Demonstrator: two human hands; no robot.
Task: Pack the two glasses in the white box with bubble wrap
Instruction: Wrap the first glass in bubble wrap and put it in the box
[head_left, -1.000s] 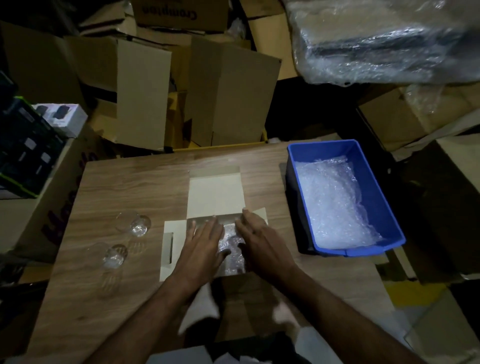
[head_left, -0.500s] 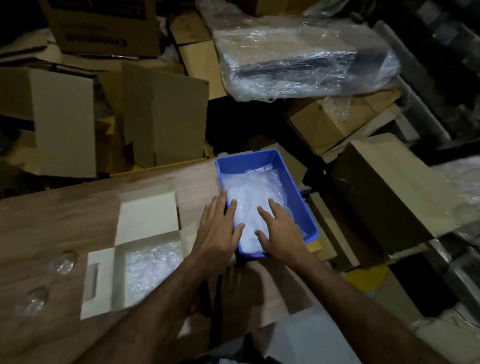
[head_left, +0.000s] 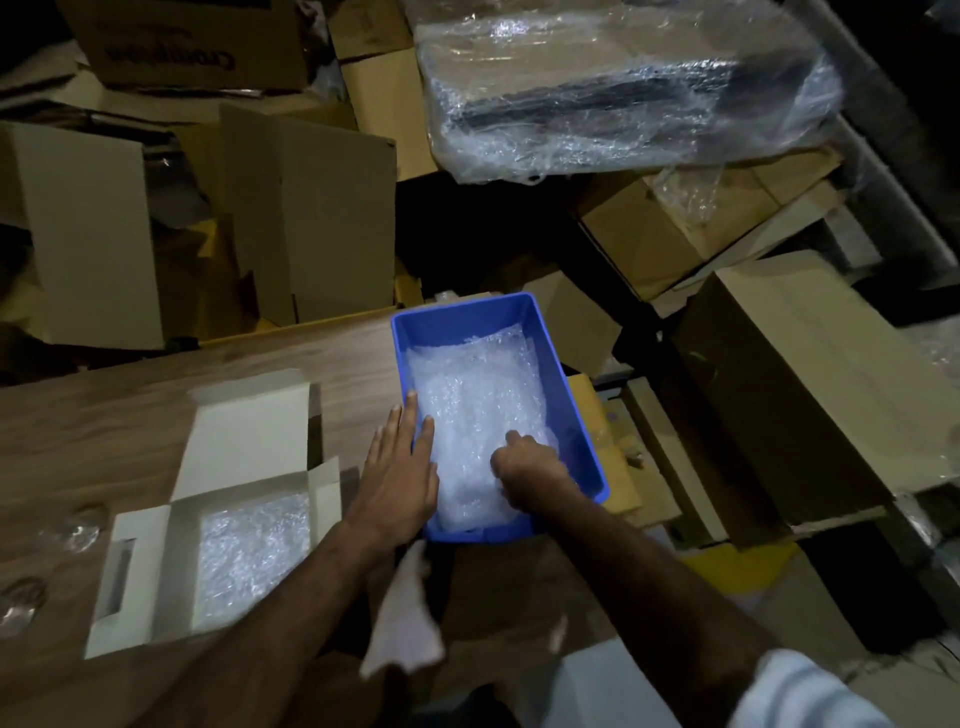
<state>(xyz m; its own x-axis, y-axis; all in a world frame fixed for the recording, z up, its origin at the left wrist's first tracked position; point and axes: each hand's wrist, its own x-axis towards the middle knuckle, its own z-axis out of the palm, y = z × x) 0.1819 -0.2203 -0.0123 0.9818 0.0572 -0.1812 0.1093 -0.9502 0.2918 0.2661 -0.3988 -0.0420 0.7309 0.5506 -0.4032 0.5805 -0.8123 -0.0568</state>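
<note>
The white box (head_left: 145, 571) lies open on the wooden table (head_left: 104, 415), lid folded back, with a sheet of bubble wrap (head_left: 249, 545) lining its floor. Two clear glasses lie at the far left: one (head_left: 78, 527) beside the box, the other (head_left: 18, 603) at the frame edge. A blue bin (head_left: 571, 415) holds more bubble wrap (head_left: 478, 405). My left hand (head_left: 397, 467) rests flat, fingers straight, across the bin's left rim. Inside the bin, my right hand (head_left: 524, 467) has its fingers curled into the bubble wrap, gripping it.
Piles of brown cardboard boxes (head_left: 311, 223) crowd the space behind and right of the table. A plastic-wrapped bundle (head_left: 623, 88) lies on top of them at the back. A large carton (head_left: 810, 389) stands right of the bin.
Both hands left the white box, where they pressed the bubble wrap lining, and moved right to the blue bin. My right hand's fingers have since curled into the wrap there.
</note>
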